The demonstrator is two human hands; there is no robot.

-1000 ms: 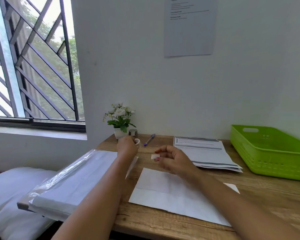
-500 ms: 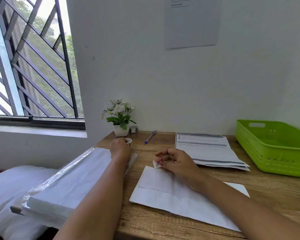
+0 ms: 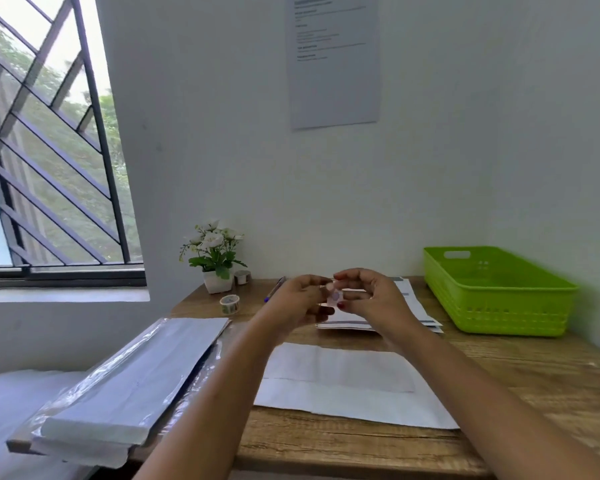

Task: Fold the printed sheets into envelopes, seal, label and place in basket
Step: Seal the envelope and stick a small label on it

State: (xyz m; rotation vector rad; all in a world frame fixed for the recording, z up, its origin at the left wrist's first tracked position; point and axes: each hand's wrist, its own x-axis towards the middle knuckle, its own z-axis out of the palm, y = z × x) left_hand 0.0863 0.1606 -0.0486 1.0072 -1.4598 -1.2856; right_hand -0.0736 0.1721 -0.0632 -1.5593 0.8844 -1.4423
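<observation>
Curled fingers of the left hand (image 3: 297, 301) and right hand (image 3: 373, 301) together pinch one small tape piece (image 3: 335, 299). One envelope (image 3: 343, 379) lies below them and one green basket (image 3: 499, 306) to their right. The print on the printed sheets (image 3: 418, 311) behind is unreadable.

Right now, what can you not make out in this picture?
Head view.
The small piece pinched between left hand and right hand: fingers cover it, blurred; tape or label, cannot tell.
The printed sheets: hands hide most; text unreadable.
The wall notice: print too small, top cut off.
</observation>
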